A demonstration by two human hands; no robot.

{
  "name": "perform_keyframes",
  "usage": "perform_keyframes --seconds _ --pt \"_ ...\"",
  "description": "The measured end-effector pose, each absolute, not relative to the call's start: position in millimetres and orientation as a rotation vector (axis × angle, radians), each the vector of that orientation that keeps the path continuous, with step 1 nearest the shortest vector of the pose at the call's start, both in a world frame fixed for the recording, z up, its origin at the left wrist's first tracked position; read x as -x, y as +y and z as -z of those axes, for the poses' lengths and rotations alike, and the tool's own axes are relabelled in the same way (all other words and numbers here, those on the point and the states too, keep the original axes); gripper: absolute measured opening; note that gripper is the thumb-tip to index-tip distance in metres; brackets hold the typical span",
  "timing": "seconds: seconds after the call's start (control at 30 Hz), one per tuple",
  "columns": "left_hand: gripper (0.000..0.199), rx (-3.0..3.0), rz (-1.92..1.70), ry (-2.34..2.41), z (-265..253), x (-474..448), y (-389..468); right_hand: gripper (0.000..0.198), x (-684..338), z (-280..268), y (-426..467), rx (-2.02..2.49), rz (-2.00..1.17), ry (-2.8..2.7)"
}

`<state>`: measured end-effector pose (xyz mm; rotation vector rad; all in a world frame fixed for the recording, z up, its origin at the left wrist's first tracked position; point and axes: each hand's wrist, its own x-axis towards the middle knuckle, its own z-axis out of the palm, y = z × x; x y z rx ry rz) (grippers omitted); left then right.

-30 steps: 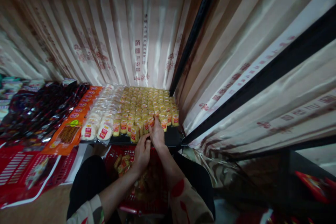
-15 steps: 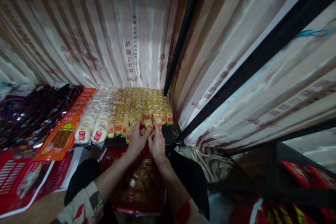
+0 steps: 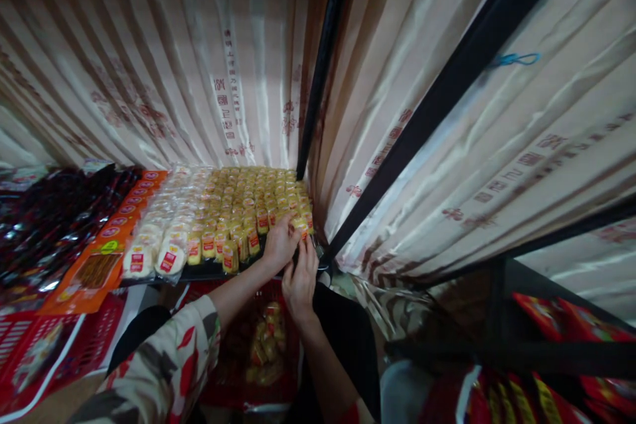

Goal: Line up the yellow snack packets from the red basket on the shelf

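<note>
Rows of small yellow cakes in clear wrappers (image 3: pixel 238 195), with red and yellow labels, cover the right end of a dark shelf (image 3: pixel 199 271). At the front right of these rows, my left hand (image 3: pixel 279 245) is closed, thumb and fingers pinching one wrapped yellow cake (image 3: pixel 301 225). My right hand (image 3: pixel 301 281) comes from below, its fingers drawn together against the lower edge of that same cake. The fingers partly cover the cake and the packets behind it. Under my forearms, a red basket (image 3: pixel 223 381) holds several more wrapped yellow cakes (image 3: pixel 268 344).
Left of the cakes lie white round packets (image 3: pixel 171 255), an orange snack bag (image 3: pixel 94 271) and dark shiny packets (image 3: pixel 59 212). Another red basket (image 3: pixel 106 331) stands lower left. Black posts (image 3: pixel 322 59) and a pale curtain (image 3: pixel 173 79) bound the shelf. Red packages (image 3: pixel 546 315) sit lower right.
Both hands have moved right along the front of the cake rows, and my left forearm reaches further across. The view has turned slightly right.
</note>
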<state>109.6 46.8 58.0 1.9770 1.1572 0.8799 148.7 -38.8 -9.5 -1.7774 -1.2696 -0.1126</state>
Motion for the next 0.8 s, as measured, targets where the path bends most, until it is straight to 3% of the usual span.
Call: perform_keyframes --seconds 0.47,0.67,0.8 --pt "0.021 -2.563 -0.805 1.206 -40.0 -127.7 64.4 0.058 -169.3 51.0 -12.1 1.815 0.007 -1.267" --pt "0.035 -2.489 -0.988 1.198 -37.8 -120.1 64.1 0.056 -170.9 51.6 -6.2 1.838 0.089 -1.283" --pt "0.032 -2.293 -1.172 1.3 -27.9 -103.8 40.8 0.051 -171.3 50.1 -6.1 1.85 0.111 -1.288"
